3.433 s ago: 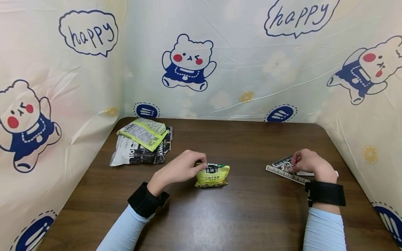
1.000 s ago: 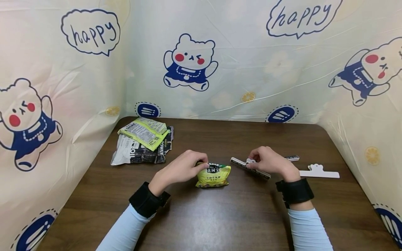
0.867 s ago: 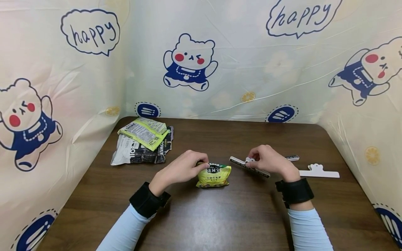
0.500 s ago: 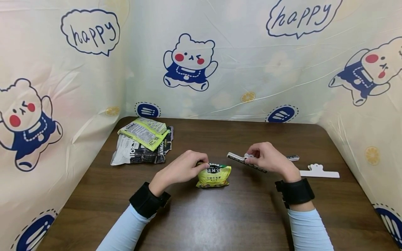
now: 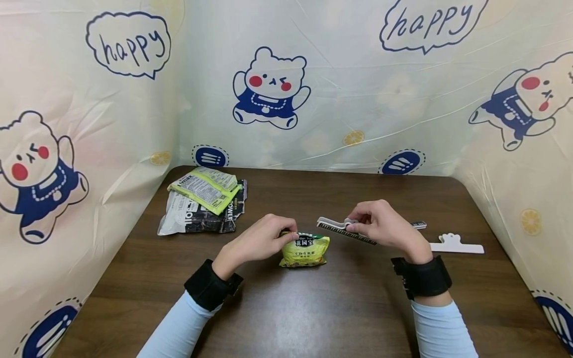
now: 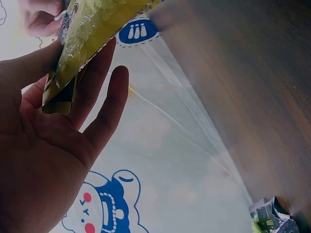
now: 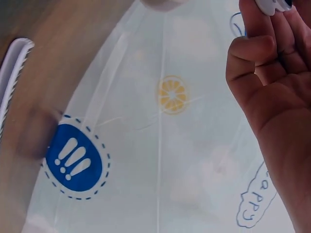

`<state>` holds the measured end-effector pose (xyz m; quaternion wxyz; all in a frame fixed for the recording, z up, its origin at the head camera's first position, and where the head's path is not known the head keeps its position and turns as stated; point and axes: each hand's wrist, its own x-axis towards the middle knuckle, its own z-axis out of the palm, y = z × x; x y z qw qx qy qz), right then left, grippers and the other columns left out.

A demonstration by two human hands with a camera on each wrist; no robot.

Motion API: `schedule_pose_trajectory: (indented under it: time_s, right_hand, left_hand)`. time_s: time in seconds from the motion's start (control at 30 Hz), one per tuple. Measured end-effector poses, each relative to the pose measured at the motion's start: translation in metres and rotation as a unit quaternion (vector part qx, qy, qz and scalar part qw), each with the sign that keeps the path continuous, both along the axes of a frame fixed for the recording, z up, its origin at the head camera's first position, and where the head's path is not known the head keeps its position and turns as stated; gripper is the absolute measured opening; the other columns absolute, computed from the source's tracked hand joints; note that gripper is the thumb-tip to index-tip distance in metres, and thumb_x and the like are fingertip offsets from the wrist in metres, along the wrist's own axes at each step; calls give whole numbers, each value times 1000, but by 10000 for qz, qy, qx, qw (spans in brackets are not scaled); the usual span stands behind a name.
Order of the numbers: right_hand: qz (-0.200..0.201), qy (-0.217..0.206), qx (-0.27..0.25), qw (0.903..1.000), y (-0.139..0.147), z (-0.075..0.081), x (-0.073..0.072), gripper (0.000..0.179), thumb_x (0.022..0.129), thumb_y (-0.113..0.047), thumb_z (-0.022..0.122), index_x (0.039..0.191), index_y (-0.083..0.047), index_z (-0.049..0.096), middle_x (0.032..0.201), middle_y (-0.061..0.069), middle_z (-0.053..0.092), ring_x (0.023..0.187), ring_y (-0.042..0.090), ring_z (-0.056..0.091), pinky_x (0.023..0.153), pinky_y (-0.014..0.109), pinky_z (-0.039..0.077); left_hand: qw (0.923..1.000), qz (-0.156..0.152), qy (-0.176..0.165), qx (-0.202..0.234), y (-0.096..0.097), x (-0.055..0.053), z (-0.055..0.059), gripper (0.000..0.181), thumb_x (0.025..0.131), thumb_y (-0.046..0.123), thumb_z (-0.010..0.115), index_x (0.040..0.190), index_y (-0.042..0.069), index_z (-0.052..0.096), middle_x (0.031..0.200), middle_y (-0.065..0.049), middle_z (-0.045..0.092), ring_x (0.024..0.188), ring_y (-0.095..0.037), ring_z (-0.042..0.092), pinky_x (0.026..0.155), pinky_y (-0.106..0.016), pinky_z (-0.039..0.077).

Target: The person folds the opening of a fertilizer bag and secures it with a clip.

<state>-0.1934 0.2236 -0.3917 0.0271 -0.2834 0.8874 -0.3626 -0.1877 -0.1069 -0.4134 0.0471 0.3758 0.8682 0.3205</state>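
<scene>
A small yellow-green packet [image 5: 304, 252] with dark lettering stands on the brown table. My left hand [image 5: 264, 237] pinches its upper left corner; in the left wrist view, thumb and fingers grip the folded top edge of the packet [image 6: 92, 43]. To the right of it, my right hand [image 5: 385, 226] holds a long white sealing clip [image 5: 329, 223] by its handle, tilted with the toothed edge low and its left end near the packet. In the right wrist view only a bit of the clip's white handle [image 7: 272, 6] shows between the fingers.
Another white clip [image 5: 454, 244] lies right of my right wrist, and a third clip [image 5: 418, 225] shows partly behind that hand. At the back left, a green packet [image 5: 208, 189] lies on a black-and-silver bag [image 5: 183, 219]. A printed curtain [image 5: 340, 89] surrounds the brown table [image 5: 286, 318].
My right hand took a clip from the group at the right and carried it left toward the yellow-green packet, lately rising slightly. My left hand has stayed on the packet.
</scene>
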Motion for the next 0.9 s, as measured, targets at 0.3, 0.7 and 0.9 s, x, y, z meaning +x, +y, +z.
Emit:
schedule_pose_trajectory:
  time_s: [0.3,0.7,0.9]
  right_hand:
    - [421,149,-78,9990,-16,5,7,10,88,-8,84,91,-16,79,79,-2,71,67,15,57,57,32,50]
    - [738,151,3,9972,-34,6,11,8,87,-9,84,91,-13,79,80,-2,71,68,13,57,58,33,53]
    - [758,83,33,9971,-35,6,11,8,88,-9,84,93,-12,79,81,-2,71,69,14,58,59,33,54]
  left_hand:
    - [10000,-16,18,-20,1,1,-1,13,104,19,66,91,20,69,74,7,61,61,-7,44,60,-28,39]
    - [10000,-82,41,28,4,2,-2,13,105,20,65,92,19,69,72,8,58,57,-5,41,57,-26,35]
    - [9999,-102,36,7,4,2,-2,15,105,21,65,91,19,69,72,8,58,59,-6,42,58,-26,36]
